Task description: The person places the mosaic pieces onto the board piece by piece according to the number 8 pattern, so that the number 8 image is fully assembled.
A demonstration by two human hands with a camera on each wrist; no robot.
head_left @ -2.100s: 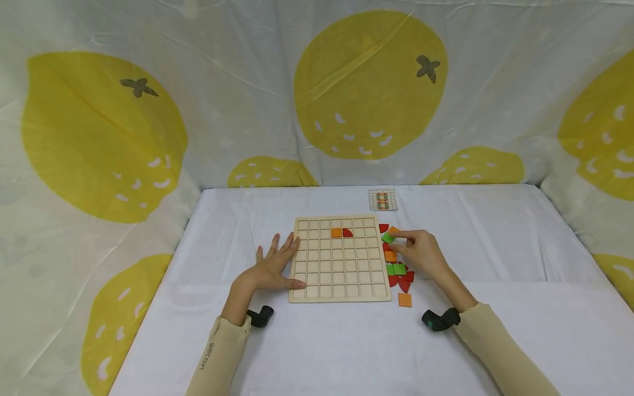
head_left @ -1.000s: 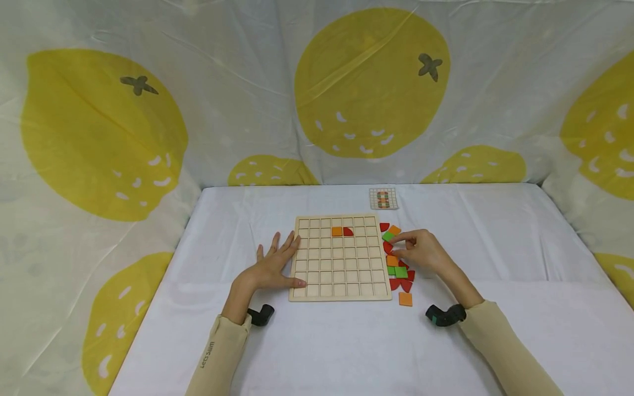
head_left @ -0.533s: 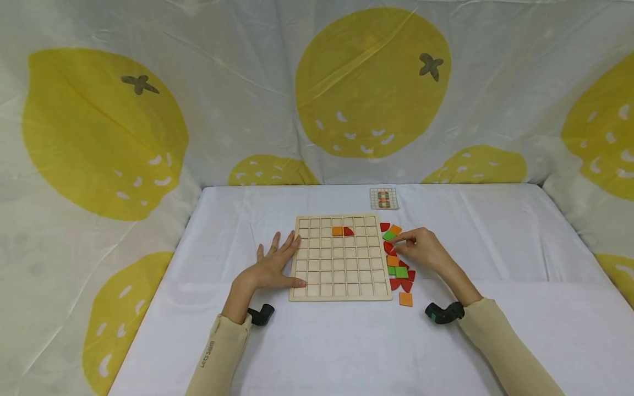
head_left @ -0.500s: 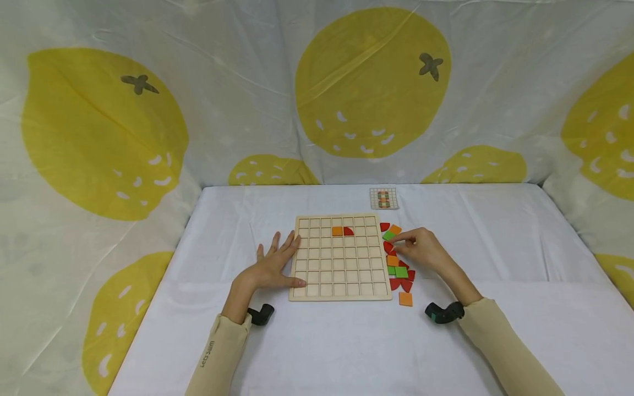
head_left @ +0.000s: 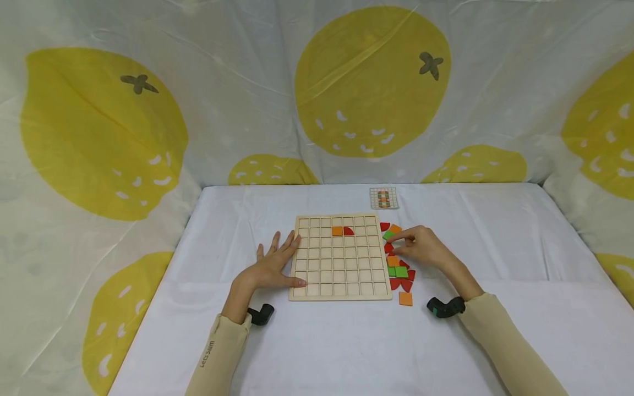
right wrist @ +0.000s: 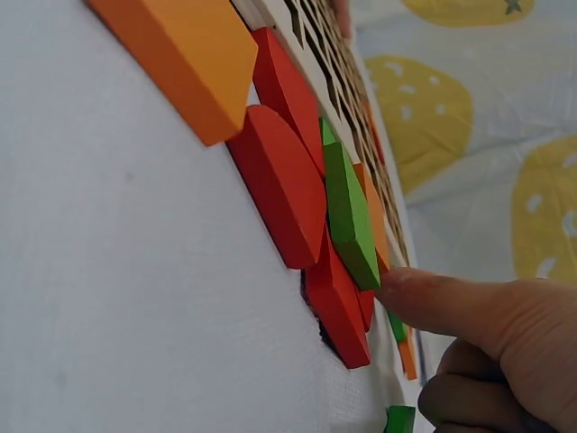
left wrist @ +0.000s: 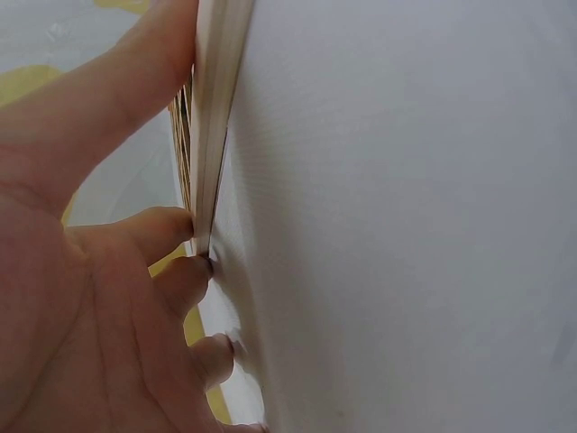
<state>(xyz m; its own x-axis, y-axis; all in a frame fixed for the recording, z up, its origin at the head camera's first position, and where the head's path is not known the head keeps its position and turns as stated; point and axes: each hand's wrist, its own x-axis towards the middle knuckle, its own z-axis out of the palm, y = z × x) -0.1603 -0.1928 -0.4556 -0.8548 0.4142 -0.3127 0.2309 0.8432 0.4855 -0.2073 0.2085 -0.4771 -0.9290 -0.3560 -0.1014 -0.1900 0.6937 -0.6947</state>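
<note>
White cloth covers the bench (head_left: 317, 346), so we'd watch for skidding. Centre-left, the left hand (head_left: 269, 269) is spread wide, touching the left edge of the wooden grid board (head_left: 332, 278); a hard push there could slide it and jog its contents. Mid-frame, the board's second row from the top holds an orange square (head_left: 337, 231) and, in the next cell right, a red quarter-round (head_left: 349, 231); we see the other cells bare. Right of centre, a green tile (head_left: 387, 235) lies among overlapping loose pieces beside the board; lifting it could drag neighbours. The right hand (head_left: 423, 247) is there, thumb and forefinger a little apart, nothing visibly pinched. Lower right of the board, a stray orange square (head_left: 405, 298) could get knocked by the wrist.
</note>
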